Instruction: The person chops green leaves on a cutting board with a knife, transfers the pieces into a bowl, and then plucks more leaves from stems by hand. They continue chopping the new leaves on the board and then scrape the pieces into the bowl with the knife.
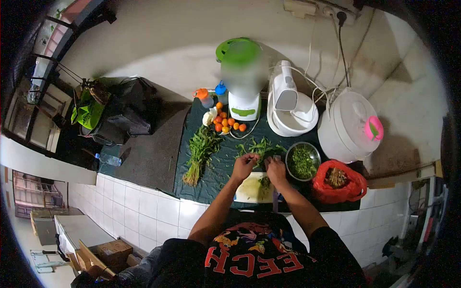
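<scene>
My left hand (244, 167) is closed, fingers pinched at the edge of some loose leafy greens (261, 145) on the dark green cloth. Close by on its right, my right hand (275, 170) has its fingers drawn together at the same greens; its fingertips are small and partly hidden. Below both hands lies a pale cutting board (245, 192), stained green, with a few cut bits (264, 182) on it. A metal bowl (314, 150) of chopped greens (302, 163) stands just right of my right hand. A larger bunch of greens (199, 152) rests on the left, stems towards me.
Orange tomatoes (224, 123) lie behind the greens, near a green-and-white blender (244, 106). A white stand mixer (288, 103) and a large white lidded container (348, 125) stand at the back right. A red plastic bag (353, 189) sits at the front right. Cables (317, 86) hang along the wall.
</scene>
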The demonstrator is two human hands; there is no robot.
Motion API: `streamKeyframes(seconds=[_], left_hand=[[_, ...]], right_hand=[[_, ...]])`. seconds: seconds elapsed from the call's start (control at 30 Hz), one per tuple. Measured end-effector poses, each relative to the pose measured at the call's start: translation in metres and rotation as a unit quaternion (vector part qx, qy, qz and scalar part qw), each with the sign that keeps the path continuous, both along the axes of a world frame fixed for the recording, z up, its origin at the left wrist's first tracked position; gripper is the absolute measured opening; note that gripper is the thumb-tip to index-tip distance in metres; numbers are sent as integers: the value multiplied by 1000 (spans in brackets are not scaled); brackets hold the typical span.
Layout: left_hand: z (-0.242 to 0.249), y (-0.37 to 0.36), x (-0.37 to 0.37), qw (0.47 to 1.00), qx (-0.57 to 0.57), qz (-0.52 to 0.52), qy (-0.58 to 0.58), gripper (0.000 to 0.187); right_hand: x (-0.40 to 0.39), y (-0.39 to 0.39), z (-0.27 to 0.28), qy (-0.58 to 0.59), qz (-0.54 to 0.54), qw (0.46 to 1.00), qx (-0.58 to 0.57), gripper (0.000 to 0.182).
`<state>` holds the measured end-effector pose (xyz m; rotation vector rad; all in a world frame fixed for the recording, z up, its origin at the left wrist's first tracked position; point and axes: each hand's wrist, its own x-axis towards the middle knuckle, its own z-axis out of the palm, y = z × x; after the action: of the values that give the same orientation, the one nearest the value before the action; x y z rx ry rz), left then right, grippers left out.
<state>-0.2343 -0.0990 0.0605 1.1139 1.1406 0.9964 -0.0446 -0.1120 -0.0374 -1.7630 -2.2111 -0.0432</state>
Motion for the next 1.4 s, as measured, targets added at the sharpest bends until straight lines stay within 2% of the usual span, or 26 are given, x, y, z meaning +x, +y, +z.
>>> streamKeyframes(seconds=[0.13,0.2,0.23,0.27,0.33,0.37,0.43,0.47,0.5,0.53,0.57,0.63,0.67,0.73,0.93,1.03,1.1,1.2,1.3,1.4], left_hand=[[12,7,-2,1000,-16,-20,-6,19],[9,8,0,1000,-25,-18,2,21],[2,12,0,1000,-13,-16,-3,21],[-4,12,0,1000,-5,-14,-7,21],[-2,10,4,1000,-17,-8,4,21],[0,10,7,1000,-24,-2,16,20],[6,10,13,999,-20,5,32,20],[10,10,16,999,-18,14,49,20],[13,10,18,999,-16,12,48,20],[17,10,19,989,83,23,118,20],[20,10,19,965,180,36,187,20],[25,10,21,973,171,41,148,20],[26,9,21,980,158,45,109,19],[19,12,22,987,129,37,88,19],[43,4,26,999,31,25,17,16],[56,-5,26,1000,13,23,-10,20],[60,-7,26,996,-12,36,-79,16],[64,-9,18,999,-3,3,-40,15],[72,-13,11,999,1,-24,-34,12],[77,-18,6,995,-8,-65,-69,12]], right_hand=[[-1,2,5,-2,39,999,-13,10],[-6,-9,27,27,-53,998,-3,8],[-4,-8,44,26,-54,998,-4,8],[-4,-10,63,121,-65,990,-3,10],[2,-7,59,316,-74,946,15,15],[3,-7,58,315,-76,946,16,15],[6,-6,60,445,-103,889,-37,18],[8,-5,61,444,-105,889,-34,18],[9,-3,63,477,-122,868,-65,19],[10,-1,66,510,-138,844,-96,21],[11,0,68,510,-138,844,-94,21],[11,7,75,604,-151,769,-145,20],[10,8,77,605,-150,769,-145,20],[6,3,102,649,-176,718,-182,23],[3,-3,126,698,-140,664,-231,26],[0,-6,140,693,-91,679,-225,24],[-1,-11,155,686,-100,685,-224,24],[-2,-18,178,642,-77,724,-238,20],[-3,-24,180,664,-56,707,-239,21],[-3,-30,181,654,-64,712,-247,25]])
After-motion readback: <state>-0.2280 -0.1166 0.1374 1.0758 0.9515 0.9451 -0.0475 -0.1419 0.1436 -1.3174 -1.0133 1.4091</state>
